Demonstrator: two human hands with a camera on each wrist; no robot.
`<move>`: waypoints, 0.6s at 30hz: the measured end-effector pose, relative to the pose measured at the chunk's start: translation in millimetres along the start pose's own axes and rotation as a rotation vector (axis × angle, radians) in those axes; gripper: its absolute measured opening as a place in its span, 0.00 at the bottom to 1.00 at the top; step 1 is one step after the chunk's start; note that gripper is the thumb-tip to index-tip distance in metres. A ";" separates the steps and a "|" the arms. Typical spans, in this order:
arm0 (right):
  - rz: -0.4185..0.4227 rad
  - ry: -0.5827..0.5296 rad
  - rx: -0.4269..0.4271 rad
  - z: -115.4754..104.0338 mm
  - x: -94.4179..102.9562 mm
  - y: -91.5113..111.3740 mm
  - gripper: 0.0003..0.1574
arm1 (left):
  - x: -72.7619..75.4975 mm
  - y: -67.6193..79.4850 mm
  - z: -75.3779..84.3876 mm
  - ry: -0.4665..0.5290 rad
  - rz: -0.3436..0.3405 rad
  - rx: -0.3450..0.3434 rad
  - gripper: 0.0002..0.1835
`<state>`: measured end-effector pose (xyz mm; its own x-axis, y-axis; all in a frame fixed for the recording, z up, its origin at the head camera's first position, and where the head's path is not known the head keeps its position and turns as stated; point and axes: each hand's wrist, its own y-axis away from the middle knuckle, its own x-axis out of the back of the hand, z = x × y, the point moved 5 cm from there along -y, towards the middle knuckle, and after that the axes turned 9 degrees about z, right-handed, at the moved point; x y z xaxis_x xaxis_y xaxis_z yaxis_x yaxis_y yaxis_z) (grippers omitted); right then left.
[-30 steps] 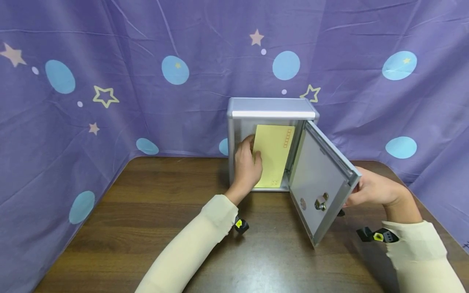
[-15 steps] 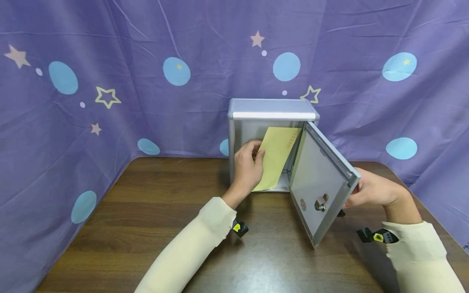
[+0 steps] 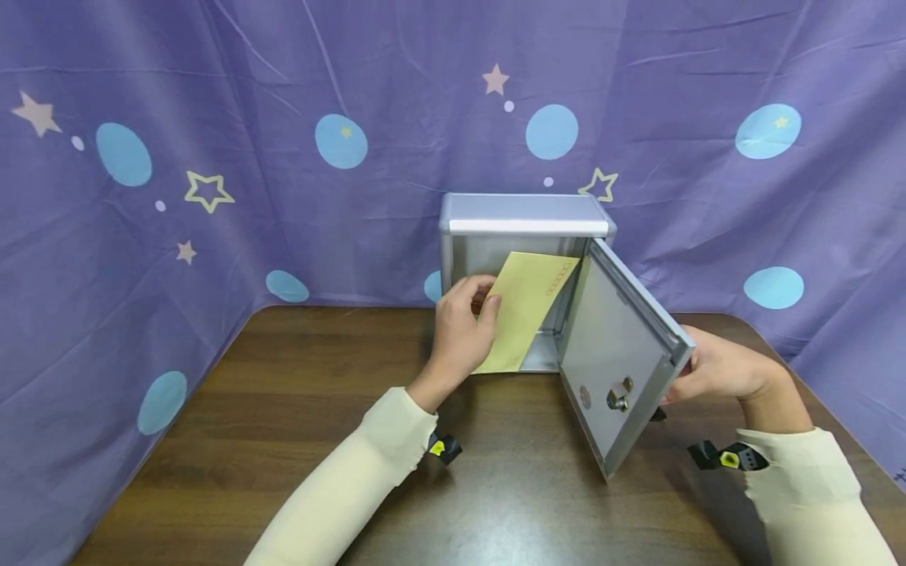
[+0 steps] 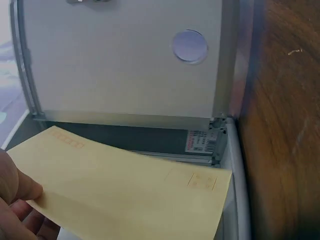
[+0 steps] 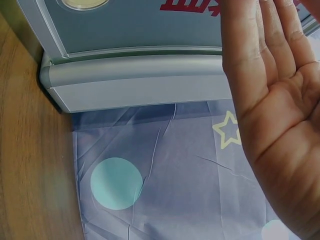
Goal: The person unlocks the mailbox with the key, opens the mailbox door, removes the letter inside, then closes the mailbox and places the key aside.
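A pale yellow envelope [image 3: 527, 306] leans tilted at the mouth of a silver metal letter box [image 3: 527, 207]. My left hand [image 3: 463, 321] pinches its left long edge, thumb on the front and fingers behind, as the left wrist view shows on the envelope [image 4: 130, 187]. The box's hinged door [image 3: 616, 346] stands swung out to the right, a small lock [image 3: 620, 395] on its inner face. At the door's free edge my right hand [image 3: 729, 365] holds it from the outer side, fingertips partly hidden behind it. In the right wrist view that hand [image 5: 280, 110] shows mostly palm.
The box stands at the back of a brown wooden table [image 3: 340, 401], before a purple curtain [image 3: 396, 71] with stars and dots. Red lettering [image 5: 190, 6] marks the door's outer face. A small black object [image 3: 659, 413] shows beside the door edge.
My left hand has drawn the envelope toward me and slightly left, and the envelope has tilted from upright, its lower end now beyond the box's front edge. Right hand and door have stayed put.
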<state>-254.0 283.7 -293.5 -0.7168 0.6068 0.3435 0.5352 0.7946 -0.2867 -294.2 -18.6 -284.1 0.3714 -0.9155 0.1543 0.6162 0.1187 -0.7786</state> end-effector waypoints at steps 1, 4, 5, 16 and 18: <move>0.004 0.014 -0.003 -0.3 0.2 -0.1 0.29 | 2.8 -0.5 0.1 0.006 -0.002 0.003 0.07; 0.013 0.032 0.000 -0.8 0.7 0.4 0.30 | 11.5 -2.8 0.8 0.031 -0.003 -0.003 0.08; 0.016 0.033 -0.005 -0.6 1.0 0.8 0.30 | 14.5 -3.5 0.8 0.043 0.001 -0.007 0.08; 0.039 0.084 0.005 -0.3 4.2 2.4 0.30 | 47.2 -18.3 -0.6 0.183 0.055 -0.104 0.07; 0.030 0.077 0.017 -0.5 3.7 1.5 0.32 | 54.1 -23.2 -0.9 0.205 0.071 -0.098 0.07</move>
<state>-255.6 287.2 -292.2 -0.6633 0.6310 0.4023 0.5483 0.7756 -0.3126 -289.0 -71.2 -258.2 0.2563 -0.9663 -0.0217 0.5192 0.1566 -0.8402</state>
